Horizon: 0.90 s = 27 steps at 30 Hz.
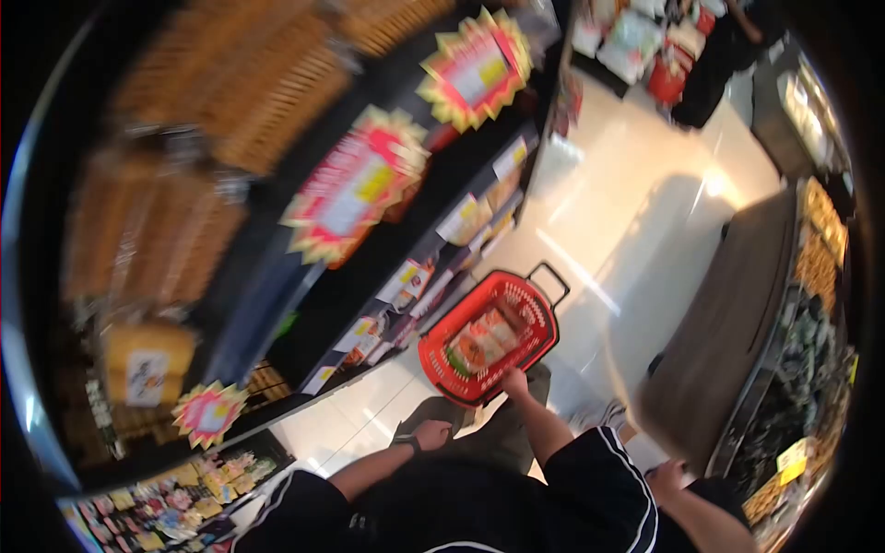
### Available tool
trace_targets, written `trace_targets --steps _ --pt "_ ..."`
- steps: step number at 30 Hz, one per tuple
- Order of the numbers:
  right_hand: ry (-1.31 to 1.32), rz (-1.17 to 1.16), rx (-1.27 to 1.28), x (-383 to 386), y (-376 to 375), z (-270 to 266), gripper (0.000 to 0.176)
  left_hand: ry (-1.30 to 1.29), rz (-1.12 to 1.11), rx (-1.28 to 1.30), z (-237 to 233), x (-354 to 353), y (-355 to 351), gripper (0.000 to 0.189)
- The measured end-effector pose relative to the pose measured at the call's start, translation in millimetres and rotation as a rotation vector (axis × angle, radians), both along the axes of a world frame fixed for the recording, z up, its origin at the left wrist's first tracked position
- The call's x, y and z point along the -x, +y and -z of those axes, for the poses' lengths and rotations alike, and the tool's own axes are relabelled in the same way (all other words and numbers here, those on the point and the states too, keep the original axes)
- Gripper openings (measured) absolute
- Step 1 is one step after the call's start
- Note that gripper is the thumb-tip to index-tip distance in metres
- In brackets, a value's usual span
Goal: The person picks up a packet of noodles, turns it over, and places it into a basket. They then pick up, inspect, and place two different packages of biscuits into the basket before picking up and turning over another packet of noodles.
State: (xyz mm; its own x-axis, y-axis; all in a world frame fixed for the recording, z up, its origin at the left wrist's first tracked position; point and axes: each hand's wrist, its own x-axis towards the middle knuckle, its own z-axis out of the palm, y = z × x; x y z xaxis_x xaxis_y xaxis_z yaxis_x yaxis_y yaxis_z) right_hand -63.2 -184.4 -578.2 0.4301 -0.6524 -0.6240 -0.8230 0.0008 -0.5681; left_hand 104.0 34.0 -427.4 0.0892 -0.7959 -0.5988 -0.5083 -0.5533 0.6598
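Down by the shelves (396, 241), the right hand (514, 382) touches the near rim of the red basket (537, 334), its fingers' grip unclear; the left hand (431, 433) rests fisted, empty, on a knee (484, 426).

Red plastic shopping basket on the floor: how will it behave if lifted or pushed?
The red plastic mesh shopping basket is probably stiff; its rim shows no sag. Loaded with packaged goods, it is likely fairly heavy, and they may shift if tilted. On the glossy pale floor it would probably slide easily under the right hand at its rim.
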Motion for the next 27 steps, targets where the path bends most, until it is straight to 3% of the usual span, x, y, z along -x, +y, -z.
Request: trace_targets --steps 3,5,7,9,11,13,14,15,17,18,19,20,21,22,23,24,25,26,27 --pt "0.054 0.064 0.012 14.3 -4.9 -86.7 0.025 -0.011 -0.069 0.189 -38.0 -28.7 -13.9 0.026" --pt "0.065 -0.011 0.031 20.2 -16.9 -130.4 0.025 0.025 -0.188 0.148 -52.7 -52.7 -24.4 0.026" --pt "0.127 -0.047 0.042 26.4 -35.1 -116.6 0.029 -0.009 -0.338 0.212 -61.1 -75.7 -25.1 0.024" --pt "0.097 -0.089 0.085 30.1 -60.9 -135.4 0.029 -0.104 -0.395 0.234 -43.2 -97.2 -13.3 0.020" --pt "0.122 -0.180 0.068 31.8 -90.1 -145.8 0.030 -0.302 -0.308 0.041 -14.8 -117.9 3.0 0.020" --pt "0.214 -0.335 -0.001 34.0 -131.5 -141.8 0.033 -0.340 -0.463 -0.082 18.8 -123.1 26.9 0.018" --pt "0.220 -0.374 -0.052 41.9 -155.2 -125.0 0.030 -0.395 -0.582 -0.163 -1.6 -113.0 27.3 0.021" --pt "0.201 -0.589 0.079 41.8 -176.7 -131.9 0.029 -0.359 -0.717 -0.249 -8.3 -101.9 25.4 0.026" --pt "0.070 -0.745 0.223 48.1 -230.8 -96.1 0.017 -0.365 -0.767 -0.284 -21.8 -70.5 16.3 0.029" --pt "0.137 -0.754 0.256 35.0 -248.9 -112.6 0.015 -0.336 -0.811 -0.285 -24.6 -46.8 8.6 0.030" --pt "0.148 -0.925 0.332 38.9 -287.8 -57.9 0.017 -0.255 -0.800 -0.293 -88.6 -25.9 -15.2 0.031" --pt "0.177 -1.014 0.410 28.9 -311.2 -37.8 0.022 -0.192 -0.693 -0.350 -119.6 -7.9 -34.7 0.033" --pt "0.134 -1.057 0.358 18.6 -330.6 -32.8 0.029 -0.306 -0.794 -0.144 -87.0 38.5 -34.3 0.035" --pt "0.193 -1.160 0.392 0.0 -344.5 -24.0 0.034 -0.165 -0.710 -0.362 -36.8 72.0 -37.6 0.035" --pt "0.207 -1.149 0.415 -18.2 -347.7 -27.0 0.040 -0.087 -0.784 -0.476 -47.9 104.4 -51.8 0.037" --pt "0.171 -1.144 0.386 -37.6 -341.1 -43.8 0.032 -0.013 -0.856 -0.578 -67.0 126.0 -72.6 0.039" --pt "0.058 -1.010 0.282 -42.1 -340.4 -23.4 0.021 -0.095 -0.829 -0.588 -81.3 144.3 -89.0 0.038" --pt "0.099 -1.063 0.234 -54.9 -325.9 -30.2 0.010 -0.103 -0.904 -0.569 -72.4 162.0 -95.3 0.038" --pt "0.065 -0.826 -0.001 -49.4 -321.7 4.9 0.009 -0.078 -0.954 -0.580 -62.5 175.7 -97.9 0.038"
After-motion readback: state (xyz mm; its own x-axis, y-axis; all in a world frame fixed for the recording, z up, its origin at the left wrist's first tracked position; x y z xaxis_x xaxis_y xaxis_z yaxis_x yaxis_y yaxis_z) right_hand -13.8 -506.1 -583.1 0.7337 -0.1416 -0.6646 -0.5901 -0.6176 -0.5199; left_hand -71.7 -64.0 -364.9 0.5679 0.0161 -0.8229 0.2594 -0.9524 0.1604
